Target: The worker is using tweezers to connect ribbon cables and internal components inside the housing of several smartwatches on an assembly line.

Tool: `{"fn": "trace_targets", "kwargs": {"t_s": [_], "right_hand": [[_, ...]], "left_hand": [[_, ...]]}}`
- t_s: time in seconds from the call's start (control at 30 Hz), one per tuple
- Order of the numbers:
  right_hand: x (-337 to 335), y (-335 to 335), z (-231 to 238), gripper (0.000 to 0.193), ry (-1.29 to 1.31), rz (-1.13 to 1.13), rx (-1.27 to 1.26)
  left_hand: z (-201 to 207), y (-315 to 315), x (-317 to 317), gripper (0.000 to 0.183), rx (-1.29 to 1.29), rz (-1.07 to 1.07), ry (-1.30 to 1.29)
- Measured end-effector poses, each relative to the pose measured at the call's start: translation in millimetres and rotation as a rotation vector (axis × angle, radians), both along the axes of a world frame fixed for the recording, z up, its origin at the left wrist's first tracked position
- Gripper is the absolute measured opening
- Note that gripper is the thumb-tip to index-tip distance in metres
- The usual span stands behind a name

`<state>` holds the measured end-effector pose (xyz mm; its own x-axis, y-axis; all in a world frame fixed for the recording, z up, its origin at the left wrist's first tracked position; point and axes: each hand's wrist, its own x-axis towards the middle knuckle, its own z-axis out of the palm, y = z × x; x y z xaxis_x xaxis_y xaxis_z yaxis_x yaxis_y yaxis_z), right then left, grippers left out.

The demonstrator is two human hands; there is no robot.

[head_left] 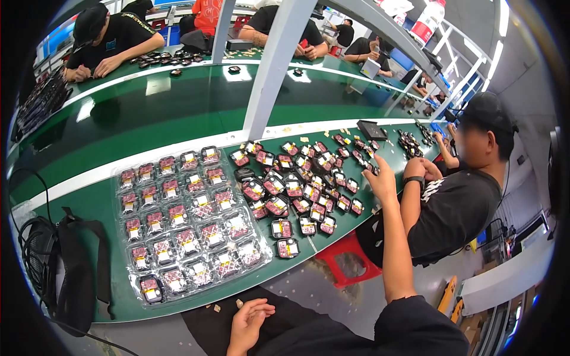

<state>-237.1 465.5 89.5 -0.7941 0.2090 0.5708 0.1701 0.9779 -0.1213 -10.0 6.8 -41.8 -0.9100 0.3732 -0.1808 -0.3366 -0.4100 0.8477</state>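
Note:
My right hand (383, 183) is raised at the right end of the pile, its thumb and forefinger apart and nothing seen between them. Over my dark-clothed lap, my left hand (249, 323) rests loosely curled, with a gap between thumb and fingers and nothing visible in it. A clear plastic tray (267, 254) lies on the green bench, its pockets filled with small black rounded devices (177, 213) bearing pink-patterned faces and yellow strips. To its right spreads a loose pile of the same devices (293, 188). One device (287, 248) lies near the bench's front edge.
A black bag (80, 267) with strap and cables lies at the left. Behind the bench runs a green conveyor belt (196, 98), crossed by a white frame post (276, 71). A co-worker (460, 196) sits close on my right, near a red stool (350, 261). Others work across the belt.

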Motion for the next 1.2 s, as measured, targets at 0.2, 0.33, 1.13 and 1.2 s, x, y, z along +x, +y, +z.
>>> {"fn": "trace_targets", "kwargs": {"t_s": [0.2,0.33,1.13,1.2], "right_hand": [[-7,-14,17,0.060,-0.267,-0.026,-0.427],[-3,-19,19,0.057,-0.191,0.044,-0.327],[-18,-27,7,0.043,-0.078,0.108,-0.220],[-31,-23,6,0.045,-0.079,0.063,-0.227]], "left_hand": [[-6,11,-3,0.038,-0.012,-0.096,-0.027],[1,8,-5,0.039,-0.074,-0.022,-0.036],[0,10,-6,0.042,-0.107,-0.036,-0.054],[1,9,-6,0.042,-0.115,-0.040,-0.050]]}}
